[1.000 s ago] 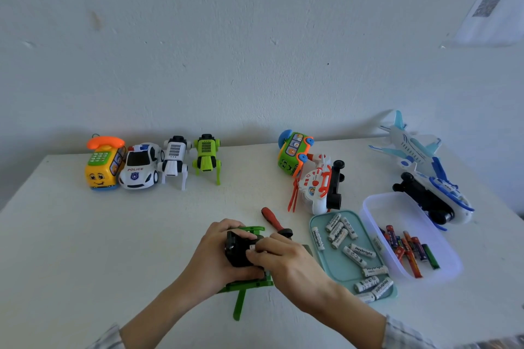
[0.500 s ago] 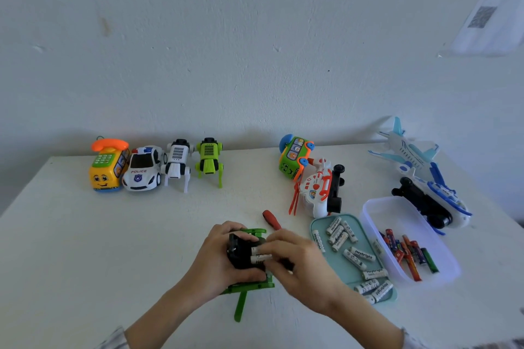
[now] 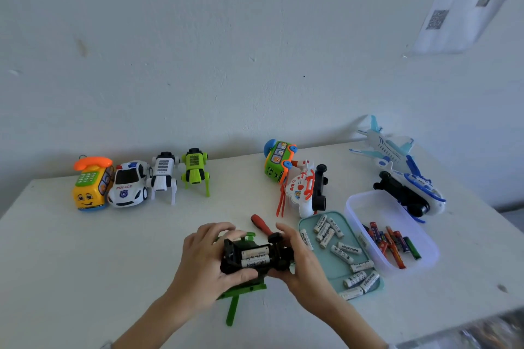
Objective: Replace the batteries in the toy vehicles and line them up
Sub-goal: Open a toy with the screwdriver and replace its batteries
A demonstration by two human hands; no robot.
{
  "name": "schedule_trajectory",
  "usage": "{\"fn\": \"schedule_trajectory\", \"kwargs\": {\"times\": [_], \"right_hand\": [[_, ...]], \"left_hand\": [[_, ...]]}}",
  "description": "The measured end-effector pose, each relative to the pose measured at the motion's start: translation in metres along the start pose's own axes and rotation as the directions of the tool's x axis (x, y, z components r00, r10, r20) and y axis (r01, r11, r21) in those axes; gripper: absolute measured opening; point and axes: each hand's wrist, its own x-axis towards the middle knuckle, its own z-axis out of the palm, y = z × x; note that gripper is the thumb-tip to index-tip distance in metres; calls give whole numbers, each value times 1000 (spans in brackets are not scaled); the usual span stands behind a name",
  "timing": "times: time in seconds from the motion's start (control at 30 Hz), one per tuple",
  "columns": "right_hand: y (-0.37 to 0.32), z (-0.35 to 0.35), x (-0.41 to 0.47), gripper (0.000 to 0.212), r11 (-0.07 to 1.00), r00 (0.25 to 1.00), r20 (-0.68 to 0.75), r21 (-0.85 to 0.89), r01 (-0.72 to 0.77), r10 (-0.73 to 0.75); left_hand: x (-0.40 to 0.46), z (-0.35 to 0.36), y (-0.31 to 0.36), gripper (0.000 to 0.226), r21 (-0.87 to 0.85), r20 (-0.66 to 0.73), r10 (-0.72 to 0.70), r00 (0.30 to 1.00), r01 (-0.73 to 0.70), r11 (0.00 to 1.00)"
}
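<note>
Gripping green toy (image 3: 249, 289) upside down, left hand (image 3: 204, 263) and right hand (image 3: 303, 261) curled around it (two batteries (image 3: 255, 256) inside), screwdriver (image 3: 262, 225) at 12 o'clock.

Both hands meet low at centre, the left hand (image 3: 205, 259) and right hand (image 3: 304, 261) curled, thumbs inward.

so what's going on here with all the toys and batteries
A person is swapping batteries in toy vehicles. Their left hand and right hand hold a green toy helicopter upside down, its open black battery bay showing two white batteries. A red-handled screwdriver lies just behind it. White batteries sit on a teal tray, coloured ones in a clear plastic tub. Four toys stand lined up at the far left.
</note>
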Motion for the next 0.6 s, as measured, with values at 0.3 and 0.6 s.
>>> {"fn": "schedule_trajectory", "kwargs": {"times": [0.3,0.6], "right_hand": [[6,6,1,76,997,998,-55,71,1,3],[7,7,-1,83,996,995,-97,86,31,-23]], "left_hand": [[8,5,26,74,-160,-17,111,994,-112,981],[7,11,28,22,-9,-56,188,981,-188,982]]}}
